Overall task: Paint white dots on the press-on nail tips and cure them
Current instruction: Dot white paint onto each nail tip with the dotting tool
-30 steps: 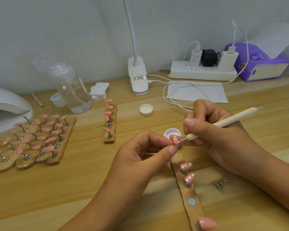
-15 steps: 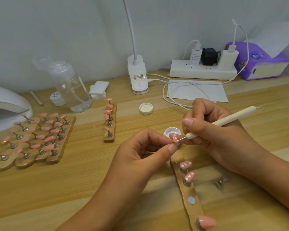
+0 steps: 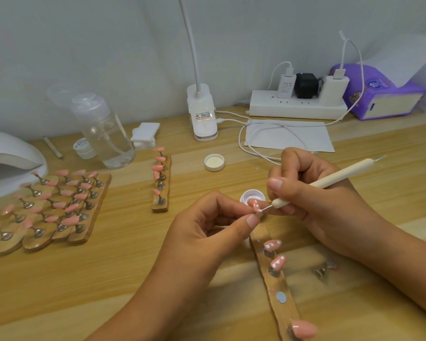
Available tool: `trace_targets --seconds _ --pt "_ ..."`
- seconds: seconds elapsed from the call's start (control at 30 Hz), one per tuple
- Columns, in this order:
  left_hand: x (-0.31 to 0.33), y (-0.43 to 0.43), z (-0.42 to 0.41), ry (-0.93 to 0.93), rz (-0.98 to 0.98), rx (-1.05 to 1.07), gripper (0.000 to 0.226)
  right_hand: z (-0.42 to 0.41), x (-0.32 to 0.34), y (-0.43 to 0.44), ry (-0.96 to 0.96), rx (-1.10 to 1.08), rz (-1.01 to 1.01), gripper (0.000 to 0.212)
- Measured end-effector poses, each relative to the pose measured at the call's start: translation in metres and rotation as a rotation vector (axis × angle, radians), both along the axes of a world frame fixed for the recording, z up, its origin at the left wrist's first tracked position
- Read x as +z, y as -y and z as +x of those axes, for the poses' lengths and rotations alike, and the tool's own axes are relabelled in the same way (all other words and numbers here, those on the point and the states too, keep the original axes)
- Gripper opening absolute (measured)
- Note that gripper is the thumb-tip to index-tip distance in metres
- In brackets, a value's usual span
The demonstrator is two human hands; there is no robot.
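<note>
Head view. Our left hand (image 3: 207,225) pinches a pink nail tip (image 3: 255,205) between thumb and forefinger, just in front of the paint pot (image 3: 252,195). Our right hand (image 3: 312,200) grips the dotting tool (image 3: 330,180) like a pen. Its metal point carries a white bead and touches the near end of the nail tip, where white dots already show. Below the hands, a strip (image 3: 273,279) on the tabletop (image 3: 133,267) bears two dotted tips (image 3: 272,244) and one plain tip (image 3: 303,328). The curing lamp (image 3: 8,153) sits far left, well apart.
</note>
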State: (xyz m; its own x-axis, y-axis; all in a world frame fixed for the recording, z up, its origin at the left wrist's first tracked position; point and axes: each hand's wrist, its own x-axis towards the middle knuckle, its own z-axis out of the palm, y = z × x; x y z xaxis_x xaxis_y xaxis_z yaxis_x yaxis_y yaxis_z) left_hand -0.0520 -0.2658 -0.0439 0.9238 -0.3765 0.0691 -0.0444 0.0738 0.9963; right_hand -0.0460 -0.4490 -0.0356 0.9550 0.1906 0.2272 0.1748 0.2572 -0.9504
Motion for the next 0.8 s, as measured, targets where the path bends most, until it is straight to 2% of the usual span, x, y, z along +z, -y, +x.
trace_targets --seconds 0.5,0.63,0.8 --pt "0.0001 0.0005 0.0 -0.006 -0.001 0.013 0.006 0.0017 -0.0022 0.0008 -0.002 0.002 -0.005 0.022" --pt "-0.0002 0.0007 -0.0003 -0.001 -0.004 0.021 0.006 0.0021 -0.0001 0.0015 -0.035 0.058 0.109 0.022" --pt "0.0015 0.0006 -0.0012 0.014 -0.015 0.027 0.009 0.0033 0.0009 0.003 -0.078 0.11 0.159 0.023"
